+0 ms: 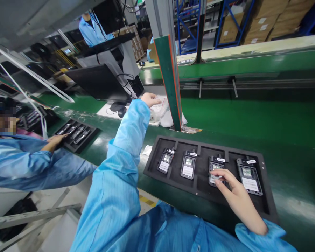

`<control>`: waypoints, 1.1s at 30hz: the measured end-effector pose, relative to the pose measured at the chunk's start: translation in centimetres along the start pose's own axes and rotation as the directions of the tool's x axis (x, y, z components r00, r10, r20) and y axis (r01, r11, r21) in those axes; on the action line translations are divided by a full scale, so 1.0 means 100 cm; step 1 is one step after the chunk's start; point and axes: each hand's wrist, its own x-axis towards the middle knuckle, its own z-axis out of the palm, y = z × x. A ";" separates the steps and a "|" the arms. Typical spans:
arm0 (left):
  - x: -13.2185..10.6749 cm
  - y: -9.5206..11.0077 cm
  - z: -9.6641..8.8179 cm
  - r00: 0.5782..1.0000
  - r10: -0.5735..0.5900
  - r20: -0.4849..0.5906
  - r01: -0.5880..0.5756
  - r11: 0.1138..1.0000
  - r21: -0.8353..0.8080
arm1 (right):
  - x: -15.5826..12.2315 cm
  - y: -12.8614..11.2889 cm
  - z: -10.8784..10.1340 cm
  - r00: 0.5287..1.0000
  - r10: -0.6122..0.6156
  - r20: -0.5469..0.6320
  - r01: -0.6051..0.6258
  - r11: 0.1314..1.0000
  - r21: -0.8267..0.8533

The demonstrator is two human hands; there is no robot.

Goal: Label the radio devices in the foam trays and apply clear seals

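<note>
My left hand reaches far forward, its fingers bent down against a clear plastic bag behind the green post. What lies under the fingertips is hidden. Before me a black foam tray holds several handheld device bodies, each with a white label and its inside showing. Over the third device my right hand is closed in a pinch. A small pale piece shows between thumb and forefinger, too small to name. The rightmost device lies beside that hand, and two others, one and another, lie to the left.
The green post rises just behind the tray. A monitor and a mouse stand beyond my left arm. To the left, a co-worker's hand touches another black tray. A crumpled white piece lies by my tray.
</note>
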 end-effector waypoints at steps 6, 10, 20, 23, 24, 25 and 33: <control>-0.030 0.003 -0.018 0.958 0.133 -0.253 -0.134 0.991 0.011 | 0.003 0.003 -0.010 0.999 -0.024 -0.045 0.023 0.999 -0.033; -0.075 -0.006 -0.023 0.878 0.312 -0.362 -0.339 0.941 -0.012 | 0.014 0.002 -0.023 0.993 -0.062 -0.100 0.050 0.992 -0.113; -0.035 -0.013 0.062 0.958 0.247 0.142 -0.275 0.935 0.226 | 0.064 -0.076 0.006 0.924 -0.361 0.129 0.382 0.891 -0.246; -0.023 -0.010 0.061 0.968 0.217 0.126 -0.242 0.938 0.247 | 0.061 -0.064 0.007 0.944 -0.301 0.136 0.327 0.912 -0.249; -0.024 -0.010 0.057 0.971 0.208 0.120 -0.233 0.939 0.254 | 0.061 -0.059 0.005 0.952 -0.278 0.127 0.303 0.918 -0.256; -0.027 -0.010 0.052 0.973 0.199 0.115 -0.223 0.939 0.260 | 0.061 -0.054 0.004 0.959 -0.260 0.118 0.282 0.922 -0.264; -0.091 0.005 0.012 0.998 0.063 -0.008 -0.058 0.948 0.312 | 0.091 -0.057 0.023 0.931 -0.288 0.225 0.345 0.896 -0.279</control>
